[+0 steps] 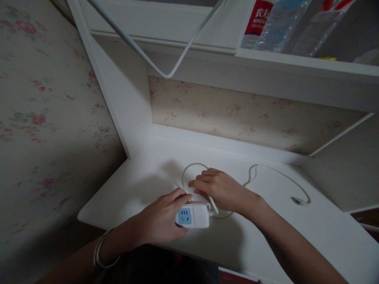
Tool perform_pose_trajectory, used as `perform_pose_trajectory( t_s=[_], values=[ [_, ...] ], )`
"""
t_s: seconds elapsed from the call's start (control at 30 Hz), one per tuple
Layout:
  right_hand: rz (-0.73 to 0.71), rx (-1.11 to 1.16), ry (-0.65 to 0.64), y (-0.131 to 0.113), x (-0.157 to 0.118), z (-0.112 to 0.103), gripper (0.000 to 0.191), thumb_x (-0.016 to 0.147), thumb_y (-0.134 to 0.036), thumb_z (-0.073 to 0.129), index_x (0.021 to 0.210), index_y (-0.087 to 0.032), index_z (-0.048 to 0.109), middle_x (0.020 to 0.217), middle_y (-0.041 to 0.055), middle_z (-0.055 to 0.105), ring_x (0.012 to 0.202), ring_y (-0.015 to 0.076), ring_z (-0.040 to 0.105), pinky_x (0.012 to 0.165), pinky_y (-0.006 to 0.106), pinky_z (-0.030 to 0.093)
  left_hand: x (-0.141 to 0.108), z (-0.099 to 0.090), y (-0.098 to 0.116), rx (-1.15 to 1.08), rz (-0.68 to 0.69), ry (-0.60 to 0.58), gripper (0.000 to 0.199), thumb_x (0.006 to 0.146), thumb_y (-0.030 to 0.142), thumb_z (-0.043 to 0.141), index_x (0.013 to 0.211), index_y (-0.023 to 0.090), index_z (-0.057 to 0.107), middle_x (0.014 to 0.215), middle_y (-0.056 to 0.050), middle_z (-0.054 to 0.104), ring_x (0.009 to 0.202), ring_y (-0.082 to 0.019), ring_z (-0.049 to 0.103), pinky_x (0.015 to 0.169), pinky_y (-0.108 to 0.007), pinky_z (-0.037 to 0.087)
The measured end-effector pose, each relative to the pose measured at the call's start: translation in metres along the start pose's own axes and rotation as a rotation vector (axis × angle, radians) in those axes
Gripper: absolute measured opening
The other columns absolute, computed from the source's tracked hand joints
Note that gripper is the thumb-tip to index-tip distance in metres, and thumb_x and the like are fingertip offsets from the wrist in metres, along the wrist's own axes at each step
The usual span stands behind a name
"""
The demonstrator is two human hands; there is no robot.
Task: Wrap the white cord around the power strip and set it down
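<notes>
A white power strip (201, 216) with a light blue socket face is held above the front part of the white desk. My left hand (161, 217) wraps round its left end, fingers closed. My right hand (214, 187) is just above and behind the strip, its fingers curled at the white cord (189, 166). The cord loops behind my hands and joins the strip's right end. Farther right it runs over the desk to a plug (297, 201) lying there.
The desk (127, 197) has a raised back edge. Above it is a shelf (296, 59) with plastic bottles (281, 25). A thick cable (167, 75) hangs down in front of the shelf. Flowered wallpaper (44, 118) covers the left wall.
</notes>
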State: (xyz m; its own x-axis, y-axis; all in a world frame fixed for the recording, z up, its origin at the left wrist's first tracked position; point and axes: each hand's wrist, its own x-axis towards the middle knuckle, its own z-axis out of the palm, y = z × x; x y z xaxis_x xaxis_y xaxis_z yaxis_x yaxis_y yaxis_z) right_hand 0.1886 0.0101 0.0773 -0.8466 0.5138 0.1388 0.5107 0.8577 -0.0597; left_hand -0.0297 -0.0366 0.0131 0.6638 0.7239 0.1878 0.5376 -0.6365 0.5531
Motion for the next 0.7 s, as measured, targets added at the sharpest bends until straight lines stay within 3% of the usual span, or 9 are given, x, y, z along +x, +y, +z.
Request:
perform_pose_trajectory(
  t_s=[0.1,0.2,0.3,0.37,0.43,0.53,0.7],
  values=[
    [0.016,0.138,0.019,0.011,-0.009,-0.012,0.012,0.092,-0.015,0.051,0.097,-0.019,0.061,0.084,0.0025,0.063,0.086,0.0162,0.056,0.088,0.035,0.039,0.001,-0.001,-0.006,0.003,0.016,0.052,0.052,0.069,0.022,0.061,0.121,0.023,0.052,0.110,-0.005,0.060,0.094,-0.020,0.060,0.083,-0.031,0.050],
    [0.074,0.352,0.102,0.027,-0.015,-0.014,0.007,0.090,-0.026,0.057,0.092,-0.019,0.060,0.087,0.0001,0.063,0.083,0.0139,0.057,0.096,0.040,0.037,0.002,-0.008,-0.005,0.008,0.070,0.059,0.055,0.070,0.028,0.065,0.123,0.023,0.053,0.113,-0.005,0.060,0.092,-0.019,0.061,0.080,-0.028,0.050],
    [0.114,0.528,0.181,0.032,-0.013,-0.005,0.021,0.089,-0.037,0.059,0.079,-0.018,0.058,0.074,-0.0010,0.058,0.071,0.0125,0.054,0.077,0.031,0.044,0.003,-0.014,-0.003,0.020,0.065,0.006,0.063,0.073,0.039,0.067,0.132,0.026,0.049,0.116,-0.005,0.059,0.092,-0.019,0.062,0.080,-0.028,0.050],
    [0.070,0.580,0.217,0.026,-0.007,0.001,0.030,0.091,-0.037,0.055,0.068,-0.018,0.054,0.064,-0.0024,0.050,0.065,0.0115,0.048,0.068,0.027,0.041,0.005,-0.015,-0.002,0.014,0.081,-0.066,0.069,0.074,0.048,0.066,0.136,0.027,0.045,0.114,-0.005,0.061,0.093,-0.021,0.063,0.081,-0.029,0.051],
    [-0.020,0.589,0.245,0.014,0.002,0.004,0.036,0.094,-0.034,0.050,0.061,-0.018,0.047,0.059,-0.0043,0.042,0.060,0.0100,0.043,0.068,0.027,0.039,0.005,-0.014,-0.001,-0.012,0.122,-0.122,0.073,0.076,0.054,0.064,0.140,0.026,0.041,0.116,-0.007,0.062,0.099,-0.023,0.062,0.085,-0.031,0.050],
    [-0.115,0.648,0.266,-0.003,0.015,0.008,0.037,0.096,-0.030,0.046,0.061,-0.018,0.043,0.059,-0.0050,0.039,0.059,0.0089,0.041,0.070,0.026,0.038,0.004,-0.010,0.003,-0.033,0.142,-0.102,0.073,0.076,0.056,0.063,0.140,0.026,0.041,0.125,-0.009,0.060,0.111,-0.027,0.058,0.093,-0.036,0.047],
    [-0.040,0.926,0.188,-0.012,0.025,0.031,0.031,0.092,-0.035,0.054,0.067,-0.017,0.053,0.068,-0.0018,0.050,0.066,0.0093,0.048,0.061,0.021,0.039,0.000,-0.005,0.014,-0.056,0.172,-0.053,0.061,0.072,0.052,0.065,0.126,0.025,0.054,0.117,-0.007,0.063,0.102,-0.024,0.062,0.087,-0.035,0.051]
  ],
)
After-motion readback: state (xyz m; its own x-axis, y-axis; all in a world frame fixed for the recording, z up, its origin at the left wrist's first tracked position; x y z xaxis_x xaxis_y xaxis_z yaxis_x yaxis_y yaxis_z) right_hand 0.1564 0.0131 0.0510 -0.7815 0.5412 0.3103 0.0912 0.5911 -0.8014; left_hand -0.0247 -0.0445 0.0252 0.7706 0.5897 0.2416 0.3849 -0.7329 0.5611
